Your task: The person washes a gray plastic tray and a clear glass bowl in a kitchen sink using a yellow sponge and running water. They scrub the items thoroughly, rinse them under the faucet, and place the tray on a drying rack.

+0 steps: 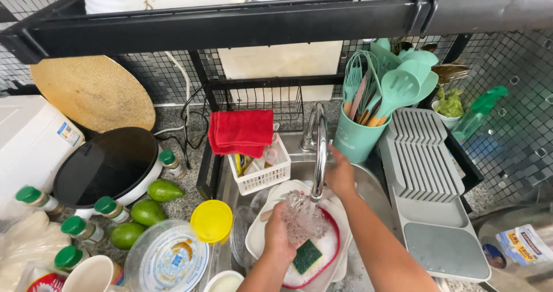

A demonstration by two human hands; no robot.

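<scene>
A clear cut glass (299, 216) sits under the faucet (318, 153) spout, over the middle of the sink (368, 182), grasped by the left hand (278, 234) around its side. The right hand (340, 174) rests on the faucet; how tightly it closes there cannot be told. Below the glass a green sponge (307, 256) lies in a soapy red-rimmed plate (331, 251). At the sink's back left corner a white basket (260, 175) carries a red cloth (241, 132); a teal utensil pot (357, 136) stands at the back right.

Red towel (241, 132); avocados (147, 212); yellow lid (212, 220); teal utensil holder (357, 136).
</scene>
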